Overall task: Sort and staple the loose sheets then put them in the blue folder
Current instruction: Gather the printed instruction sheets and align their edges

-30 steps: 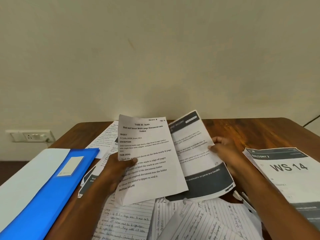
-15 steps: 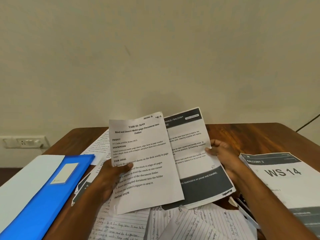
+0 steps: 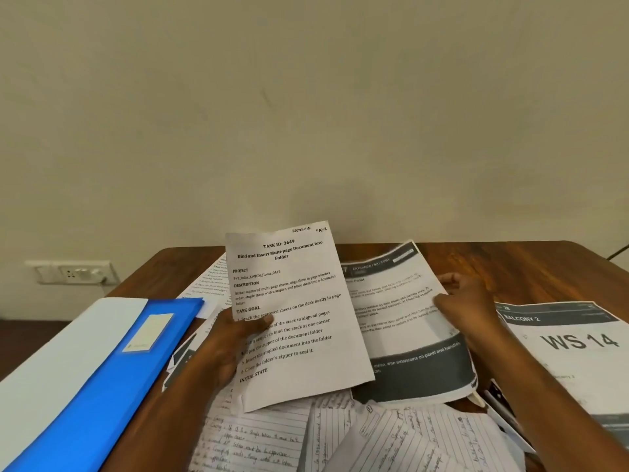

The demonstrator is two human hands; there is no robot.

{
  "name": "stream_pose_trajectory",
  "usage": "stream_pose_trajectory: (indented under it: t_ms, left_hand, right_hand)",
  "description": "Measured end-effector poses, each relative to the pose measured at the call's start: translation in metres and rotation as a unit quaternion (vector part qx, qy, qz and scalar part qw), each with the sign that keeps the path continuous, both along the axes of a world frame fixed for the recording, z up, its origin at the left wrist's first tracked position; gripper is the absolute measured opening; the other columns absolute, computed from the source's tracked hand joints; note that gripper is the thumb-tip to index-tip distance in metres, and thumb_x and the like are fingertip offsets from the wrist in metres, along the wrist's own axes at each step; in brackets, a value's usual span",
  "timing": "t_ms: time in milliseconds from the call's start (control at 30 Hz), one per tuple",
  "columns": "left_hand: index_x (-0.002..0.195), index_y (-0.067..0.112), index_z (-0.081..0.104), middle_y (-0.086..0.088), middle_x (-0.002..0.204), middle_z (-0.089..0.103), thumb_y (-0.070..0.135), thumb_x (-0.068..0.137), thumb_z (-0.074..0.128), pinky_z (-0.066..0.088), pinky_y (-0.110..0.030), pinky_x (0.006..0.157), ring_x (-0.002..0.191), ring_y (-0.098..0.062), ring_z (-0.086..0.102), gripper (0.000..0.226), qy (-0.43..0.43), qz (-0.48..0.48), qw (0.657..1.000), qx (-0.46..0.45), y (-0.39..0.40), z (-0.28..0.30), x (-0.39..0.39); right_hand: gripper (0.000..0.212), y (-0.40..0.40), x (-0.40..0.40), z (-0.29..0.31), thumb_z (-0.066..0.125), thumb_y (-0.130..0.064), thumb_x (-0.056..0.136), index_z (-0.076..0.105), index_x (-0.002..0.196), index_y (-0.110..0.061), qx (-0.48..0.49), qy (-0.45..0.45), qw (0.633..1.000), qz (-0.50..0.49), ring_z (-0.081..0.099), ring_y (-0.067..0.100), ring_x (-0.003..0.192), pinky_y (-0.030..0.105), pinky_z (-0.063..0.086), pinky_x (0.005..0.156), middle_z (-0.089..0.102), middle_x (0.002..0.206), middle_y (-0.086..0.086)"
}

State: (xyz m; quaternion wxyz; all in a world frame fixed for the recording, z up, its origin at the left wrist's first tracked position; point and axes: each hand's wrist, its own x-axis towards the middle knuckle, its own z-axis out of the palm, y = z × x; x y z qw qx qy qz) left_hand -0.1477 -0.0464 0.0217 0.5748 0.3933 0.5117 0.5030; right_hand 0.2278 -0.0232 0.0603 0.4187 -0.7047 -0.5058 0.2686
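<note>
Loose sheets, printed and handwritten, scattered over a brown wooden desk [image 3: 531, 267]; two are lifted clear of the pile.

Printed sheet [image 3: 292, 321]: held tilted above the pile by the left hand [image 3: 228, 342], thumb pressed across the text, remaining fingers hidden behind the paper. Legible: "TASK ID: 3649", "Bind and Insert Multi-page Document into Folder", "PROJECT", "DESCRIPTION", "TASK GOAL", "INITIAL STATE"; handwritten "SECTION 1" at the top corner.

Dark-banded sheet [image 3: 405, 328]: just right of the printed sheet and partly behind it, pinched at its right edge by the right hand [image 3: 466, 304], fingers curled around the edge. Header reads "ENTRANCE / BALCONY"; body text blurred.

Blue folder [image 3: 112, 379]: left of the printed sheet, lying on the desk, pale label on its cover, writing unreadable.

Stapled-looking stack [image 3: 571, 352]: far right of the printed sheet, flat on the desk, marked "BALCONY 2" and "WS 14".

Lined handwritten pages [image 3: 340, 437]: below the printed sheet, overlapping, script illegible.

Wall socket [image 3: 73, 272]: beyond the folder.
</note>
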Motion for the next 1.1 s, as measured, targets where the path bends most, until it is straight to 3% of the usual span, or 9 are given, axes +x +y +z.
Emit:
stream_pose_trajectory:
  t_ms: [67,233,400,533,633,733,900,1000,1100]
  left_hand:
    - [0.131,0.008,0.062,-0.016,0.116,0.077,0.004,0.085,0.079,0.057,-0.059,0.097,0.105,-0.038,0.076,0.049,-0.001,0.004,1.0,-0.005,0.001,0.0,-0.003]
    - [0.125,0.007,0.068,-0.013,0.115,0.078,0.003,0.078,0.08,0.06,-0.044,0.082,0.098,-0.029,0.078,0.048,-0.003,0.027,1.0,-0.012,0.005,0.001,-0.017]
    - [0.116,0.008,0.07,-0.009,0.1,0.081,-0.002,0.084,0.076,0.058,-0.04,0.075,0.088,-0.027,0.078,0.034,0.004,0.057,0.998,-0.01,0.007,0.004,-0.034]
    - [0.117,0.006,0.07,-0.011,0.103,0.081,-0.005,0.085,0.076,0.059,-0.043,0.079,0.095,-0.032,0.076,0.035,0.027,0.068,0.997,-0.028,0.008,0.001,-0.047]
    - [0.119,0.003,0.069,-0.015,0.109,0.079,-0.006,0.084,0.076,0.055,-0.055,0.098,0.103,-0.038,0.074,0.037,0.04,0.056,0.997,-0.046,0.008,0.0,-0.048]
    - [0.118,0.001,0.069,-0.015,0.106,0.08,-0.007,0.085,0.076,0.056,-0.054,0.098,0.103,-0.038,0.074,0.036,0.046,0.056,0.996,-0.051,0.009,0.001,-0.048]
    - [0.119,0.004,0.07,-0.015,0.11,0.079,-0.006,0.085,0.076,0.052,-0.057,0.104,0.109,-0.039,0.072,0.036,0.043,0.063,0.996,-0.051,0.008,-0.001,-0.05]
    - [0.121,0.006,0.071,-0.014,0.115,0.078,-0.003,0.083,0.078,0.051,-0.054,0.106,0.112,-0.037,0.071,0.04,0.024,0.067,0.996,-0.048,0.009,-0.003,-0.053]
    - [0.124,0.006,0.071,-0.014,0.116,0.078,0.001,0.076,0.082,0.052,-0.054,0.106,0.117,-0.038,0.069,0.049,0.016,0.059,0.997,-0.05,0.01,-0.004,-0.054]
  right_hand:
    - [0.036,-0.004,-0.002,-0.001,0.077,-0.01,0.091,0.061,0.12,-0.023,-0.011,-0.098,0.995,0.024,0.069,0.023,0.095,0.029,0.055,0.068,0.071,0.126,0.005]
    - [0.063,-0.021,-0.023,-0.008,0.078,-0.029,0.091,0.049,0.146,-0.02,-0.001,-0.317,0.944,0.09,0.059,0.022,0.128,0.022,0.04,0.102,0.055,0.151,0.002]
    - [0.037,-0.029,-0.045,0.006,0.065,-0.021,0.088,0.065,0.125,-0.017,-0.06,-0.41,0.906,0.085,0.064,0.026,0.111,0.034,0.052,0.09,0.067,0.12,0.007]
    - [0.032,-0.028,-0.029,0.018,0.074,-0.019,0.083,0.07,0.115,-0.018,-0.122,-0.446,0.879,0.112,0.064,0.019,0.1,0.029,0.056,0.089,0.069,0.119,0.003]
    - [0.043,-0.035,-0.017,0.029,0.078,-0.018,0.084,0.065,0.124,-0.02,-0.189,-0.523,0.825,0.102,0.064,0.016,0.095,0.026,0.056,0.08,0.069,0.117,-0.001]
    - [0.058,-0.033,-0.029,0.038,0.079,-0.035,0.077,0.059,0.131,-0.029,-0.146,-0.616,0.772,0.054,0.065,0.019,0.105,0.035,0.057,0.084,0.067,0.115,-0.005]
    - [0.03,-0.015,-0.108,0.012,0.066,-0.043,0.096,0.063,0.122,-0.028,0.016,-0.492,0.825,0.278,0.062,0.019,0.112,0.04,0.053,0.094,0.063,0.123,-0.005]
    - [0.048,-0.007,-0.149,-0.011,0.069,-0.033,0.09,0.057,0.136,-0.032,0.073,-0.452,0.793,0.401,0.054,0.021,0.126,0.047,0.051,0.098,0.06,0.137,0.0]
    - [0.054,0.0,-0.169,-0.026,0.085,-0.019,0.082,0.058,0.127,-0.028,0.139,-0.42,0.813,0.378,0.047,0.009,0.112,0.043,0.044,0.091,0.068,0.124,0.013]
